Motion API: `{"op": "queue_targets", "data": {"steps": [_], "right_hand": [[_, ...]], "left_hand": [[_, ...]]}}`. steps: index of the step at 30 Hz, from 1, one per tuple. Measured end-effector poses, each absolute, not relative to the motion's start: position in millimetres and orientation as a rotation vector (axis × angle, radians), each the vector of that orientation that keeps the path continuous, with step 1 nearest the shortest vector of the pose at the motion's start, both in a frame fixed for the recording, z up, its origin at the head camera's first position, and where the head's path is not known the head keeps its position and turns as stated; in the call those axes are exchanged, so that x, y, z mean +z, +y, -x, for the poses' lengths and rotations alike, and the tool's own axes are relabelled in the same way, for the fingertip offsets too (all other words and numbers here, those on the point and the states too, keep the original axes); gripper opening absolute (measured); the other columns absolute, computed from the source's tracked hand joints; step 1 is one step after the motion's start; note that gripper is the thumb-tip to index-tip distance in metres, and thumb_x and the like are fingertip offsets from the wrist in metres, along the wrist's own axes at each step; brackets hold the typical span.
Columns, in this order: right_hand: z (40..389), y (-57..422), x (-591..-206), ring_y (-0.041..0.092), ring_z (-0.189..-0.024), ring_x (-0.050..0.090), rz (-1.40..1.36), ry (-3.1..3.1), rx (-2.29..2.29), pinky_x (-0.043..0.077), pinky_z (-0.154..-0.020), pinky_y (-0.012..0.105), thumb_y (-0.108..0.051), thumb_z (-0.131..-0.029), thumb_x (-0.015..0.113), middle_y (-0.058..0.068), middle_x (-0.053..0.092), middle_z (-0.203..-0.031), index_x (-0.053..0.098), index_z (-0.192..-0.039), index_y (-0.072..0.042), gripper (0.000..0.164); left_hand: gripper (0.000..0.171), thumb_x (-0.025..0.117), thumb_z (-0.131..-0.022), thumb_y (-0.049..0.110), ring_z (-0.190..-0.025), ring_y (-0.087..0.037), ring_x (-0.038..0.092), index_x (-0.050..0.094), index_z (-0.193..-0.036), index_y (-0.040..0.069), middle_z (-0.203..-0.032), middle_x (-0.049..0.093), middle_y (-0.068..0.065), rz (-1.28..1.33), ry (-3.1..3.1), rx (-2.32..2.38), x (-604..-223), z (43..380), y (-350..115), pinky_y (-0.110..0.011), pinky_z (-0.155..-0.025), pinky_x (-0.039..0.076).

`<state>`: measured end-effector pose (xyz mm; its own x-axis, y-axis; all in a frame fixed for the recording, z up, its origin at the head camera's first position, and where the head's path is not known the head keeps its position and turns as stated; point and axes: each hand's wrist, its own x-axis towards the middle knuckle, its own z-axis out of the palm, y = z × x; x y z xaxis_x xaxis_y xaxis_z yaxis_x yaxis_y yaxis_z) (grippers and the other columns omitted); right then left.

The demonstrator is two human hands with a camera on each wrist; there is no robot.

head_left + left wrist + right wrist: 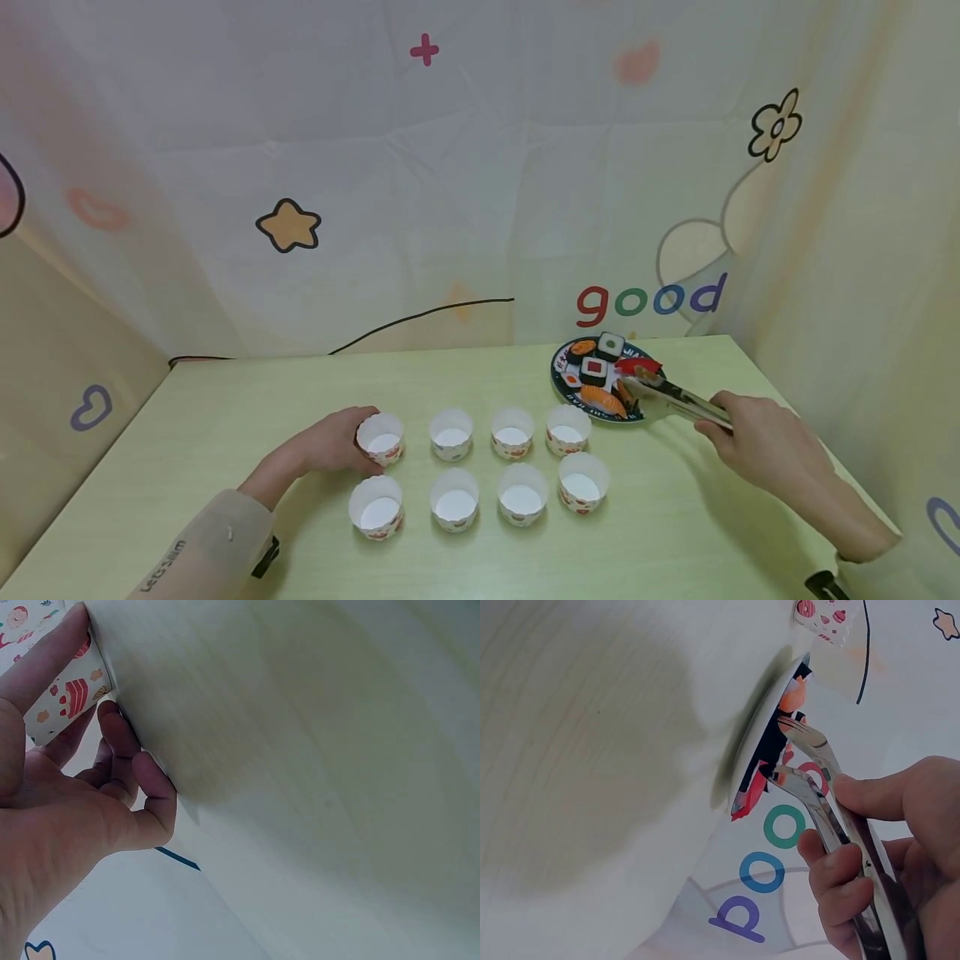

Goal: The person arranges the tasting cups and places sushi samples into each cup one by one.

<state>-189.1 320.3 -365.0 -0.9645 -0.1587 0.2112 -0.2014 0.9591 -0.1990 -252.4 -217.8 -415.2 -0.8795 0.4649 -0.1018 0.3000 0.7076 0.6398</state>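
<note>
My left hand (pixel 333 440) holds a paper baking cup (pixel 382 442) with thumb and fingers at its side, at the left end of the back row. The cup's white wall has red cake prints in the left wrist view. My right hand (pixel 768 442) grips metal tongs (pixel 821 795) around the handles. Their tips reach in among toy sushi on a dark patterned plate (pixel 557 388). Around the tips lie a red piece (pixel 637 365) and a dark piece. A salmon sushi (pixel 602 401) and a square roll (pixel 593 371) sit to their left.
Several more white baking cups (pixel 522 496) stand in two rows on the pale wooden table (pixel 480 567), left of the plate. A printed curtain (pixel 450 167) hangs behind the table and along both sides.
</note>
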Motion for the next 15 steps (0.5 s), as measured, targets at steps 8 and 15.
{"op": "queue_targets", "data": {"steps": [8, 15], "right_hand": [[188.2, 320.1, -360.5, 0.017, -0.056, 0.043, -0.278, -2.891, 0.306, 0.033, -0.048, 0.035, -0.024, -0.095, 0.074, -0.003, 0.049, -0.066, 0.063, -0.095, -0.004, 0.022], [188.4, 319.5, -355.6, 0.017, -0.055, 0.043, -0.283, -2.875, 0.310, 0.032, -0.047, 0.035, -0.024, -0.097, 0.072, -0.002, 0.047, -0.065, 0.061, -0.094, -0.005, 0.022]], "left_hand": [[0.057, 0.092, -0.073, 0.013, -0.100, -0.022, 0.057, 0.060, -0.118, 0.002, -0.104, 0.063, -0.002, -0.592, 2.666, 0.919, -415.4, 253.2, -217.5, -0.045, -0.091, 0.046], [0.056, 0.092, -0.073, 0.012, -0.099, -0.023, 0.057, 0.060, -0.118, 0.002, -0.104, 0.063, -0.002, -0.595, 2.660, 0.926, -415.2, 252.7, -217.5, -0.045, -0.091, 0.046]]}}
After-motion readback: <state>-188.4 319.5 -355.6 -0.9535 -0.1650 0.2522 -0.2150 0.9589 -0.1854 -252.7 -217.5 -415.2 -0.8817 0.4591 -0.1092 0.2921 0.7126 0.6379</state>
